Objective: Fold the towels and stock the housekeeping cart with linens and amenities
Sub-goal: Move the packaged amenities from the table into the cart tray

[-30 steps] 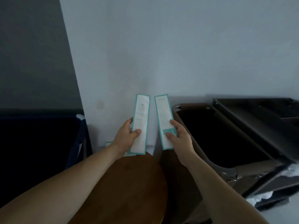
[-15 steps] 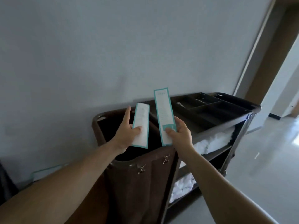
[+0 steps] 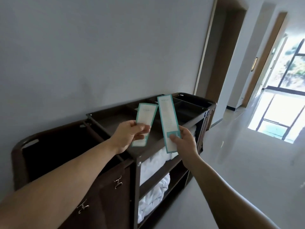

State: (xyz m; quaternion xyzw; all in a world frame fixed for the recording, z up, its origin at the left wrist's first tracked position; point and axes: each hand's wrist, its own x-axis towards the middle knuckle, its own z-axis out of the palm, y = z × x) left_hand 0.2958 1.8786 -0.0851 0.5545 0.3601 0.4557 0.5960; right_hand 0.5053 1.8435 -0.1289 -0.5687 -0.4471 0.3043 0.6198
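The left grip [image 3: 130,134] is pinching the left card [image 3: 146,114] near its lower end, tilting it rightward. The right grip [image 3: 184,142] is pinching the right card [image 3: 168,119] near its lower end, holding it nearly upright. Both cards are hovering over the cart's [image 3: 113,119] top tray, close together. White towels [image 3: 153,164] are lying on its two shelves below, and a brown bag [image 3: 74,146] is hanging at its left end.

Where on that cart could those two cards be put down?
The top tray shows bare floor: a wide section between its wall-side rim and the left hand, and small divided compartments beyond the cards. Underneath, white linens crowd both visible levels.
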